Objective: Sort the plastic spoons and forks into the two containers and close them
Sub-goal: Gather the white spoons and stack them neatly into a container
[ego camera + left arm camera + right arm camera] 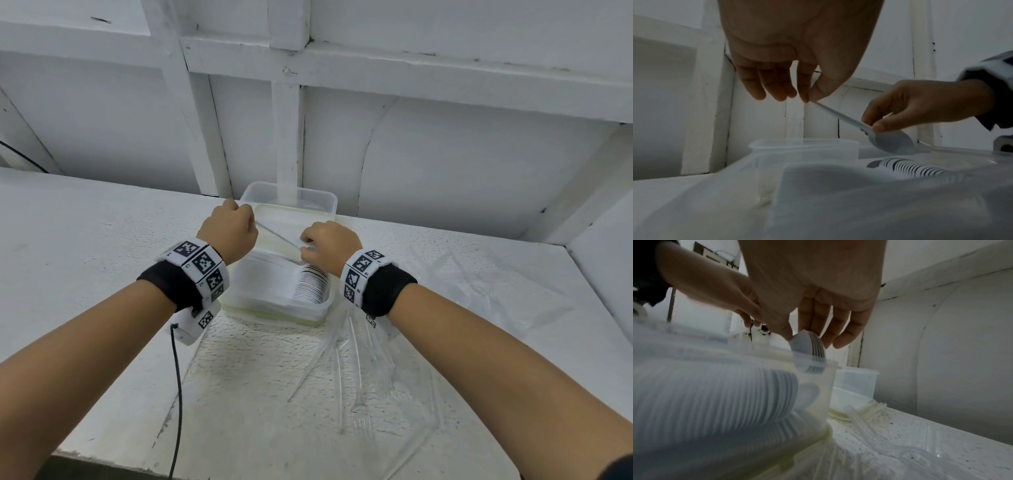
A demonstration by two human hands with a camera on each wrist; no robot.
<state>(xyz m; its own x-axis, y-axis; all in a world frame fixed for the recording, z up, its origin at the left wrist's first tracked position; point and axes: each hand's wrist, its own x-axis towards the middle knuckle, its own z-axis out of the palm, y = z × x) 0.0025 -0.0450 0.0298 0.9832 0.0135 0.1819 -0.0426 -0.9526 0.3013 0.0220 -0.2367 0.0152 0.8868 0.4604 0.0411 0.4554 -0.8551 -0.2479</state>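
- Nearest the person, loose clear forks (346,363) are lying fanned on the white table (102,240), just beside the right forearm; these are still waiting to be sorted.
- Beyond them, the near container (310,310) is sitting open and already holding a long nested row of white spoons (311,284).
- Over it, both hands are carrying a small stack of spoons (890,142): the left hand (228,231) is pinching the handle ends between thumb and forefinger, its other fingers hanging loose, while the right hand (330,245) is pinching the bowl end.
- The step in hand looks like adding this stack to the spoon row; the next move is calling for lowering it level, bowls matching the row.
- Farthest, the second container (291,197) is standing against the wall, apparently empty.
- The right wrist view is showing several bowls in the stack; the head view is showing only a thin line.
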